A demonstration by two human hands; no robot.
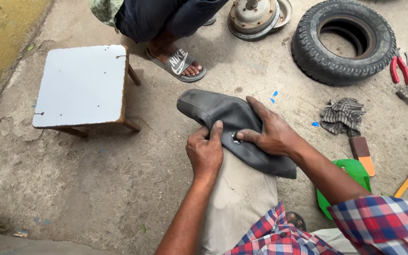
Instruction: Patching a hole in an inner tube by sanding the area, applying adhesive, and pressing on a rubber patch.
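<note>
Head view, inner tube (234,118) over knee, under both hands, left (206,152), right (274,134)

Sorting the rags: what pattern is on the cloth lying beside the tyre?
Dark and pale stripes on the crumpled cloth, seen in the head view.

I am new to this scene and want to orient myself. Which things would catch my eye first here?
First, the two hands in the middle: the left hand and right hand press a dark rubber inner tube over the person's knee, fingers meeting at a small metal spot. At the upper right lies a black tyre on the concrete. At the left stands a small white-topped stool, with another person's sandalled foot beside it.
</note>
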